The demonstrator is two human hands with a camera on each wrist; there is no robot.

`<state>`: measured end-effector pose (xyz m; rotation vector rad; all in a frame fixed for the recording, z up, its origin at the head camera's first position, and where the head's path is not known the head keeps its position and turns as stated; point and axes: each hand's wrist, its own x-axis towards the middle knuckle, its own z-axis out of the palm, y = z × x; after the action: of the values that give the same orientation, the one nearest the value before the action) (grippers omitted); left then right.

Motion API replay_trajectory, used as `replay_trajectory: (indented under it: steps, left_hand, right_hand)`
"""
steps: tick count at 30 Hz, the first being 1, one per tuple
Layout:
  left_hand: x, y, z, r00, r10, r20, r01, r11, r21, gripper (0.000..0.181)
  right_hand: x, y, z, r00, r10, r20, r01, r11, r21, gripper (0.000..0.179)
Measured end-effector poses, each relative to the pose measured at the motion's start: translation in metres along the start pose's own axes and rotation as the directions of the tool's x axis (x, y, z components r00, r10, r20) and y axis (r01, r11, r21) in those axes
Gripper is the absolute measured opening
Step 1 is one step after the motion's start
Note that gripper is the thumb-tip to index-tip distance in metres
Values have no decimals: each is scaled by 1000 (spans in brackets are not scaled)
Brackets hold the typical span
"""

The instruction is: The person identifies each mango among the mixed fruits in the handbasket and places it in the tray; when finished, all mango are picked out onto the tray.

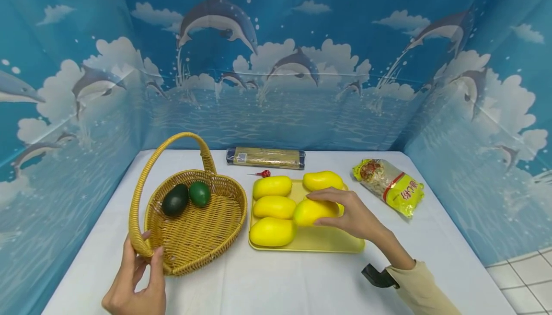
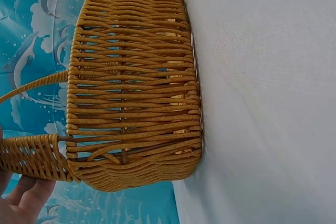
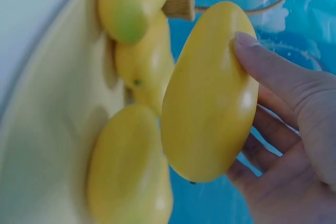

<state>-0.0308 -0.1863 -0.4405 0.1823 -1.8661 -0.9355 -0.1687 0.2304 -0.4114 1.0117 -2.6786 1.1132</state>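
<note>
My left hand (image 1: 140, 281) grips the base of the handle of a wicker basket (image 1: 215, 224), with its fingers and thumb about the woven strip. Inside the basket, a blackish-green avocado (image 1: 176, 201) and a smaller green fruit (image 1: 200, 193) lie side by side. My right hand (image 1: 351, 212) holds a yellow mango (image 3: 205, 98) between thumb and fingers, above the pale yellow tray (image 1: 327, 243) in the right wrist view. Three mangoes line the tray's left side, among them a front one (image 1: 272, 232). Another mango (image 1: 322, 180) is at the back right, and one more is mostly hidden behind my right hand.
A pack of dry noodles (image 1: 266, 157) lies along the back of the white-covered table (image 1: 241, 286). A small red-wrapped lollipop (image 1: 263, 173) sits in front of it. To the right is a yellow-and-clear food bag (image 1: 390, 186). Dolphin-print curtains (image 1: 276, 109) surround the table.
</note>
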Motion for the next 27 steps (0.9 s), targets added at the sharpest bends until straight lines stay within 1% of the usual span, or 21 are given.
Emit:
replay_trajectory:
  steps: [5,11,14,17,20,23,27]
  left_hand:
    - [-3,-12,-1,1000,-10,28,9,1000,25,72]
    - [-4,-15,-5,998,7,69,-10,999,45,71]
    - [-4,-14,-3,999,4,54,-6,999,40,70]
    - [-4,-15,-3,999,1,42,-3,999,36,69]
    - [-4,-15,-4,998,2,56,-4,999,40,69]
    - [-4,-14,-5,997,7,74,-11,999,50,70]
    - [-5,-15,-3,999,5,52,-7,999,41,71]
  right_hand:
    - [-16,11,1,999,38,-22,-38,999,-24,56]
    - [-31,25,7,997,63,-38,-64,997,-47,56]
    - [-37,30,11,995,92,-28,-93,995,-46,56]
    - [-41,33,15,994,103,-23,-104,994,-36,56]
    - [-42,35,19,993,119,-22,-120,992,-31,55]
    - [-43,35,23,988,154,-12,-154,987,-38,55]
    - [-45,34,27,982,189,2,-189,980,-58,54]
